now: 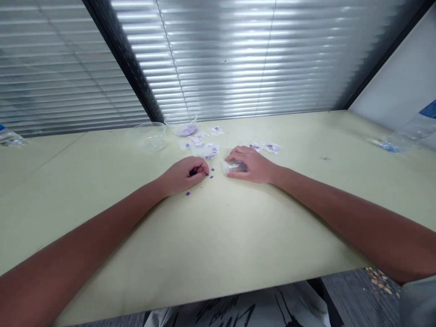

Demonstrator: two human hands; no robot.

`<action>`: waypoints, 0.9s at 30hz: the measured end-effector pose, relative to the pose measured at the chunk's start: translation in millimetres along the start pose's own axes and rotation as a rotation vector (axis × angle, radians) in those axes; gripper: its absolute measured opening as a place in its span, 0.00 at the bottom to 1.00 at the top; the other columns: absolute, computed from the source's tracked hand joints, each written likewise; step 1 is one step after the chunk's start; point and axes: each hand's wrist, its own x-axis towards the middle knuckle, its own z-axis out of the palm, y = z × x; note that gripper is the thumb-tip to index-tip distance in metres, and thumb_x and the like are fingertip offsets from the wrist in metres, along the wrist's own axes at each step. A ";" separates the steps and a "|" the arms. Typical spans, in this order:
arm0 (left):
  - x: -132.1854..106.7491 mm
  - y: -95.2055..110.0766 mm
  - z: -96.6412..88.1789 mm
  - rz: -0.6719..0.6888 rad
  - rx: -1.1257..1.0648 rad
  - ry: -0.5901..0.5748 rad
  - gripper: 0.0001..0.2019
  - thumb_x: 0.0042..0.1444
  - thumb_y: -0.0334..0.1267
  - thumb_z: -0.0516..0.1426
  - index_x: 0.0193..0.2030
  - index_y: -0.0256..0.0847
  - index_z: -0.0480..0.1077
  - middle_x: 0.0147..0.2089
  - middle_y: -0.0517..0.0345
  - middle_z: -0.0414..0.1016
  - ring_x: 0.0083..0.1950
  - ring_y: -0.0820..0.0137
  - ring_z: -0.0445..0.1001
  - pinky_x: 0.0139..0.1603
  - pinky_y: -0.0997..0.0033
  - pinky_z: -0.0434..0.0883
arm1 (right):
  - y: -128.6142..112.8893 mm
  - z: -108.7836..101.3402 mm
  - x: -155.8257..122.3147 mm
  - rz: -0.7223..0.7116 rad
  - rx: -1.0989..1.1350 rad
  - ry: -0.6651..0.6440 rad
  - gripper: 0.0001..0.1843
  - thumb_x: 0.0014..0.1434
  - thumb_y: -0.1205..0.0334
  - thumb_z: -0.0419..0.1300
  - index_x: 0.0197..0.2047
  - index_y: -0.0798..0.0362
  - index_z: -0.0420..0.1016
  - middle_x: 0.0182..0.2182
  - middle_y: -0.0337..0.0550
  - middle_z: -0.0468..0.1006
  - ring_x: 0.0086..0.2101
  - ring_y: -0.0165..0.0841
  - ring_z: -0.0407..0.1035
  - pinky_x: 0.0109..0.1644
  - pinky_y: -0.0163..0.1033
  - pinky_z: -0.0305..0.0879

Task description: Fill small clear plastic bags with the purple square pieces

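My left hand (184,175) rests curled on the pale green table (218,236), with a small dark purple piece (193,172) showing between its fingers. Several tiny purple squares (211,173) lie just beyond its fingertips, and one more (187,193) lies nearer me. My right hand (251,164) covers a crumpled clear plastic packet (233,166), its fingers closed around it. Several small torn packets with purple contents (206,150) lie beyond my hands. The two hands are apart, with the purple squares nearer the left one.
Two clear plastic bowls stand at the far edge, one (150,136) bare and one (180,123) holding purple pieces. Plastic bottles lie at the far left (10,138) and right (405,134). Window blinds (231,54) rise behind the table.
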 end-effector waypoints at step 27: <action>0.3 -1.6 0.3 0.001 -0.004 0.006 0.09 0.65 0.42 0.56 0.43 0.43 0.77 0.35 0.59 0.72 0.36 0.67 0.70 0.39 0.68 0.66 | 1.2 0.1 0.0 -0.005 0.000 0.002 0.24 0.68 0.39 0.65 0.56 0.47 0.78 0.55 0.51 0.80 0.55 0.48 0.72 0.64 0.55 0.61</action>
